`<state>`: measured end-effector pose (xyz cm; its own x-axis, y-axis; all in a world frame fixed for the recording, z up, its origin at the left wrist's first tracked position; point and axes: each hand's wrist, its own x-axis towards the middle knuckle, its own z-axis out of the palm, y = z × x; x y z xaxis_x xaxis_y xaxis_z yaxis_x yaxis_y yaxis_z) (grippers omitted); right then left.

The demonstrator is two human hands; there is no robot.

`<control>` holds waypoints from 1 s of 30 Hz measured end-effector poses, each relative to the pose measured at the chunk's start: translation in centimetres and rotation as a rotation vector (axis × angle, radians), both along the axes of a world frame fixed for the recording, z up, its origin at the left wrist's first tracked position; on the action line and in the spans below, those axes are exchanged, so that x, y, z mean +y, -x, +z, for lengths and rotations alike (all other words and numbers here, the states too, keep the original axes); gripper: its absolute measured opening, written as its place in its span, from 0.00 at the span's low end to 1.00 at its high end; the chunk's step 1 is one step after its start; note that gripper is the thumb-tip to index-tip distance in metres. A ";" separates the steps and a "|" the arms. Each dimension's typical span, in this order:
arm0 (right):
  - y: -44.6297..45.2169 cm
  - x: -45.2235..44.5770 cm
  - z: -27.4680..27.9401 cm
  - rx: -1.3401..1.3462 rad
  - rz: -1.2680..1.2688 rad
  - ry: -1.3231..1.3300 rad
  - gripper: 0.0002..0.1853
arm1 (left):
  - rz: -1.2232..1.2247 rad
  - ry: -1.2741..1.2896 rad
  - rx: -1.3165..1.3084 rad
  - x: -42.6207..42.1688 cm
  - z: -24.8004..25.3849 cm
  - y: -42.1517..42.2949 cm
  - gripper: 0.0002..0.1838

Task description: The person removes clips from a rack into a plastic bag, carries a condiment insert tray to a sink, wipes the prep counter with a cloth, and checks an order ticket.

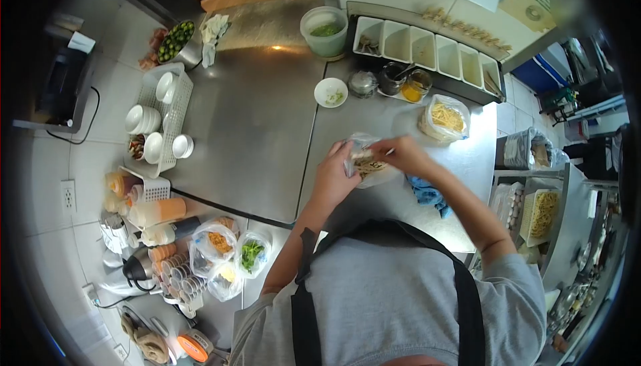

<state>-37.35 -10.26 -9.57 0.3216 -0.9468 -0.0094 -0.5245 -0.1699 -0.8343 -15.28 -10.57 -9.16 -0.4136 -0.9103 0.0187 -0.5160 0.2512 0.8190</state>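
My left hand [336, 177] grips the left side of a clear plastic bag [375, 178] with small brownish pieces in it, over the steel table. My right hand [405, 155] has its fingers pinched at the bag's upper right part; what they hold there is too small to make out. A blue cloth [429, 194] lies just below my right forearm. Beyond my right hand stands an open bag of yellow strips [446, 119]. Up from the bag is a white bowl [331, 92] with green bits inside.
Along the back stand a row of white bins [422, 48], several jars [392, 78] and a green-filled tub [324, 32]. At left are a basket of white bowls [175, 112], bottles [160, 212] and bags of food [252, 254]. A bin [527, 149] stands right of the table.
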 end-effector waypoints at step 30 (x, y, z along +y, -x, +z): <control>19.8 -24.2 10.2 0.758 -0.377 0.448 0.06 | 0.067 -0.091 -0.010 1.3 1.2 1.0 0.33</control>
